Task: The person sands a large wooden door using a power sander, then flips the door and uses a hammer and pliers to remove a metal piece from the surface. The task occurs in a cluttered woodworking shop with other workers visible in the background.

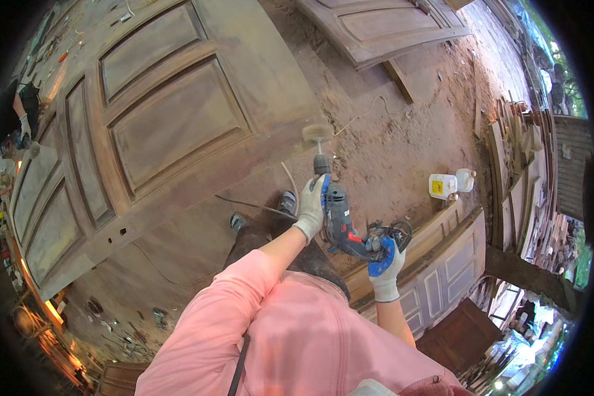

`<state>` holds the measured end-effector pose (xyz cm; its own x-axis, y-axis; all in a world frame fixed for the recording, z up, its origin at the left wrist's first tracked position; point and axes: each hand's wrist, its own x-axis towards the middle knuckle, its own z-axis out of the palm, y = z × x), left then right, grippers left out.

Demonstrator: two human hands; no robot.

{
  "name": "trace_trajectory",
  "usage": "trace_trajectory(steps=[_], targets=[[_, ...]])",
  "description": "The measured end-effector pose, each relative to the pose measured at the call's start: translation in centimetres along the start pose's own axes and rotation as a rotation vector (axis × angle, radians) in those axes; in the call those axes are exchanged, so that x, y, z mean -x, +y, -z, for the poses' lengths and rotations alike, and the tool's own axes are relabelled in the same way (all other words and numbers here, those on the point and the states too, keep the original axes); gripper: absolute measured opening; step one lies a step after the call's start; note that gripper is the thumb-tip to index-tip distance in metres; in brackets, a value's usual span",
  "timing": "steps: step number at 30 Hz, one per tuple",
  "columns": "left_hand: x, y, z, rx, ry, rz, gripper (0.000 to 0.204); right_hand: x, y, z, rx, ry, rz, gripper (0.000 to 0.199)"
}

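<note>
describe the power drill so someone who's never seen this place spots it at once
Start from the large panelled wooden door at upper left. Near its right-hand corner, mid-picture, the gloved left hand and right hand grip the power drill. Its dark grey body, red patch and round wheel at the tip set it apart from those pale gloves.

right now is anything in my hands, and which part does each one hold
Yes, a dark power drill: the left hand grips its front, just behind the chuck; the right hand grips its rear end.
</note>
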<state>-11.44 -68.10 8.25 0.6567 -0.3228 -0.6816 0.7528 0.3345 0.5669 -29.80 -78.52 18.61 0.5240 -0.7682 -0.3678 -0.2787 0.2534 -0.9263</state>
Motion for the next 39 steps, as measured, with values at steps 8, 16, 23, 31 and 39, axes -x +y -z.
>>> trace_trajectory(steps=[8, 16, 23, 31, 39], targets=[[6.9, 3.1, 11.1, -0.110, 0.292, -0.152, 0.029, 5.6, -0.3, -7.0, -0.348, -0.209, -0.394, 0.016], [4.7, 1.4, 19.5, 0.396, 0.309, -0.104, 0.024, 4.7, -1.9, -12.3, -0.050, -0.489, -0.279, 0.008], [2.4, 3.7, 10.3, 0.335, 0.227, -0.069, 0.029, 0.8, -6.1, -11.1, -0.348, -0.422, -0.381, 0.010], [8.3, 8.5, 11.6, 0.774, 0.111, -0.035, 0.033, -3.1, -8.9, -11.5, 0.057, -1.217, -0.451, 0.073], [17.8, 5.5, 19.7, 1.058, 0.284, -0.429, 0.045, -1.4, -4.3, -21.9, 0.596, -1.891, -0.010, 0.050]])
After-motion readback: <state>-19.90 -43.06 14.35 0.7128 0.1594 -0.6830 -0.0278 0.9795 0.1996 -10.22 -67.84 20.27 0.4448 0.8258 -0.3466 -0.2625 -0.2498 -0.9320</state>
